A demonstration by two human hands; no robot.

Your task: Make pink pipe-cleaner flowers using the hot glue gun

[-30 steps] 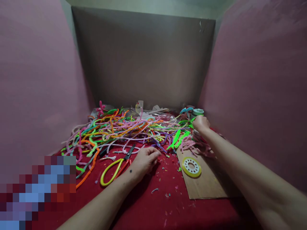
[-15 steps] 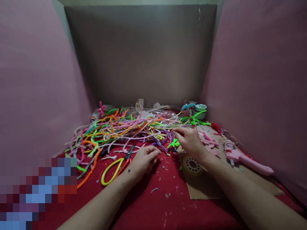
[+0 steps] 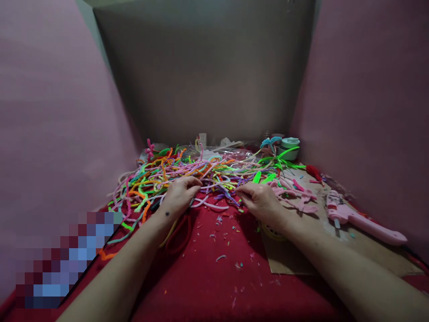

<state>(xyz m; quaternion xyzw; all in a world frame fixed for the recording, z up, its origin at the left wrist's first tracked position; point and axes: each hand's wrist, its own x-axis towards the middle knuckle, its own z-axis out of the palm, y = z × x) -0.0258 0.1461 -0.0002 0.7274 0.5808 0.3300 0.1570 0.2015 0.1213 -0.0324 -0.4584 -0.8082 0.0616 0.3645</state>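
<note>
Pink, orange and green fuzzy stems (image 3: pixel 187 170), tangled, left hand (image 3: pixel 181 194) and right hand (image 3: pixel 263 203) pinched, contents unclear

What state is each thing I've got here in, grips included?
Left grip: fingers curled; anything held is unclear.
Right grip: fingertips pinched together; anything held is unclear.
Pipe cleaners: tangled in a loose pile.
Scissors: partly hidden; can't tell if open or shut.
Glue gun: lying on the cardboard.
Cardboard: lying flat.
Tape roll: flat, mostly hidden.
Jar: upright, closed.
Red cloth: strewn with scraps.
</note>
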